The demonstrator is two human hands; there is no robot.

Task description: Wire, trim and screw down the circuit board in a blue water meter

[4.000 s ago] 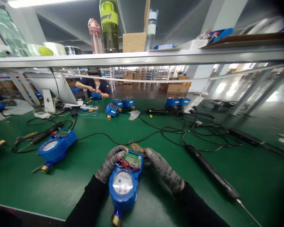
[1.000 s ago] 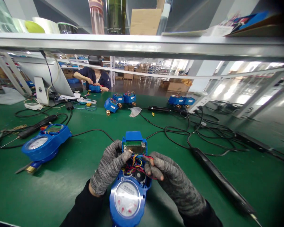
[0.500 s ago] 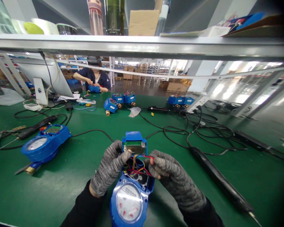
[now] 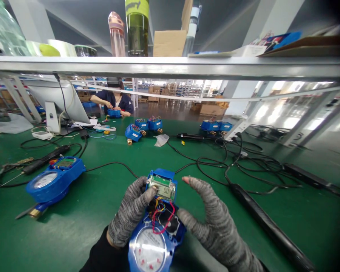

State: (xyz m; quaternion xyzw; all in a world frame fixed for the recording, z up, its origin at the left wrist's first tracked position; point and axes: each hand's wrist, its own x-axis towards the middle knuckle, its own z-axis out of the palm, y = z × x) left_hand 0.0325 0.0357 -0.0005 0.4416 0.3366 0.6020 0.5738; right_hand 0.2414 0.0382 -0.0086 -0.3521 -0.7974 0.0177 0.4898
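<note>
our left hand (image 4: 132, 212) pinches the screen (image 4: 166, 192), covering its left end, far fingertips hidden. our right hand (image 4: 217, 226) spreads wide, holding nothing. meter (image 4: 150, 248) between them, bottom cut off.

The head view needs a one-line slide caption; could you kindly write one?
A gloved left hand holds the display of an opened blue meter, red wires exposed, right hand open alongside.

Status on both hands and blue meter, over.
Left hand gripping display board. Right hand open beside blue meter. Red wires looped across it, possibly in the way.
</note>
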